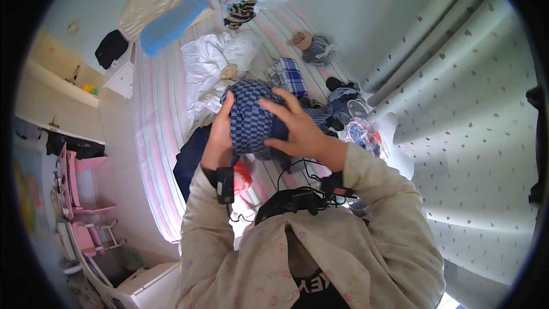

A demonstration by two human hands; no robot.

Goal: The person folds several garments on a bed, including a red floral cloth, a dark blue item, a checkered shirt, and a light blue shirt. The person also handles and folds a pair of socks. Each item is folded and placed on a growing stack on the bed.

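Between my two hands is a bundled blue checked garment (253, 116), raised above the bed. My left hand (220, 135) grips its left side, thumb along the edge. Spread over its right side are the fingers of my right hand (300, 128), pressed against the cloth and slightly blurred. Below the bundle lies dark navy cloth (188, 163), partly hidden by my left forearm. A red patterned item (242, 179) shows beside my left wrist. Whether the bundle is one garment or several, I cannot tell.
A striped bedsheet (156, 128) covers the bed. On it lie a white quilt (214, 60), folded blue plaid cloth (289, 75), a tied plastic bag (319, 50) and a blue pillow (176, 21). Bagged items (364, 133) sit near the curtain (463, 116). Black cables (306, 167) hang by my waist.
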